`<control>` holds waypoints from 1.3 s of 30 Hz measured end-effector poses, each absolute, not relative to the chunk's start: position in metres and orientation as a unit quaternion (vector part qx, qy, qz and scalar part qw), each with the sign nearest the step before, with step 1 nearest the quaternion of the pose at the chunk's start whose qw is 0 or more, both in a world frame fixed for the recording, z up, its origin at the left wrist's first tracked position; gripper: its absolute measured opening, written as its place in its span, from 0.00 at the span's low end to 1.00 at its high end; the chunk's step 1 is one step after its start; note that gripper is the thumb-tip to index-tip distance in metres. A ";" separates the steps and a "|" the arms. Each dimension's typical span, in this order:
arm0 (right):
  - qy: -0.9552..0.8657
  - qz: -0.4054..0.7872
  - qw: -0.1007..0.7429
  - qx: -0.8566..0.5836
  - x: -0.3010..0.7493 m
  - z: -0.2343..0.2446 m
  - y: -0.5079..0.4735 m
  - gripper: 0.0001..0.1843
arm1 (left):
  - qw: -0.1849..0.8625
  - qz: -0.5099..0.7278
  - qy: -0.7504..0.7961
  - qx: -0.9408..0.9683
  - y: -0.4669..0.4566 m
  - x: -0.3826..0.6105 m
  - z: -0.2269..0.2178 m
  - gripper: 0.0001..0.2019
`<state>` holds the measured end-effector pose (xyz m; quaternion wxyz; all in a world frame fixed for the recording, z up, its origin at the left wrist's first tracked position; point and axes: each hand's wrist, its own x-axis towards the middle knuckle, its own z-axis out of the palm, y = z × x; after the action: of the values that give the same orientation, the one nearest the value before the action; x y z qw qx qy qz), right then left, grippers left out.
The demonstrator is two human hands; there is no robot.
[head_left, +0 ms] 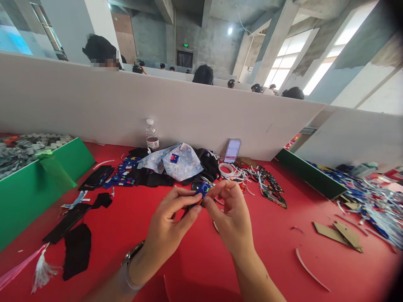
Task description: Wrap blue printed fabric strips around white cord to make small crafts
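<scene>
Red surface [201, 260]: spreads under everything; bare red runs between the forearms and from the right hand across to the cardboard pieces, giving sideways room low and to the right.
White partition [176, 105]: stands along the far edge, bounding reach forward.
Green panels: the left one [25, 214] walls off that side, the right one [310, 172] slants well apart from the hands.
Pale blue floral cloth [189, 165]: heaped with dark cloth just beyond the hands, crowding the room ahead.
Left hand [171, 218]: thumb and fingers pinched on the blue fabric piece, a watch [135, 251] at its wrist.
Right hand [231, 212]: thumb and forefinger nipping the same piece from the right.
Cardboard pieces [338, 235]: overlapping, well to the right.
White tape roll [226, 169]: near, beyond the right hand.
Blue fabric piece [203, 188]: small, deep blue, printed with pale lines and a yellow-green spot; held between both sets of fingertips, above the surface.
Its long axis: the visible part slants from lower left to upper right; fingers cover its ends, so full length and leading end cannot be told.
</scene>
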<state>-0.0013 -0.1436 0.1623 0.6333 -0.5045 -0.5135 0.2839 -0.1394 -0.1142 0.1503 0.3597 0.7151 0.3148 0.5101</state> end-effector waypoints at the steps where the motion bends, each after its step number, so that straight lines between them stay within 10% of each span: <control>1: -0.513 0.285 0.634 -0.505 -0.001 0.163 -0.144 0.13 | 0.355 0.511 0.314 0.717 -0.114 -0.139 0.150 0.09; 19: -0.506 0.298 0.618 -0.522 0.001 0.164 -0.143 0.13 | 0.199 0.532 0.276 0.775 -0.112 -0.138 0.145 0.12; 39: -0.517 0.284 0.613 -0.525 0.002 0.164 -0.144 0.11 | 0.300 0.509 0.289 0.753 -0.110 -0.141 0.147 0.12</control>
<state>0.0024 -0.1436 0.1638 0.6130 -0.5254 -0.5174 0.2838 -0.1412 -0.1104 0.1470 0.2996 0.7530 0.2892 0.5094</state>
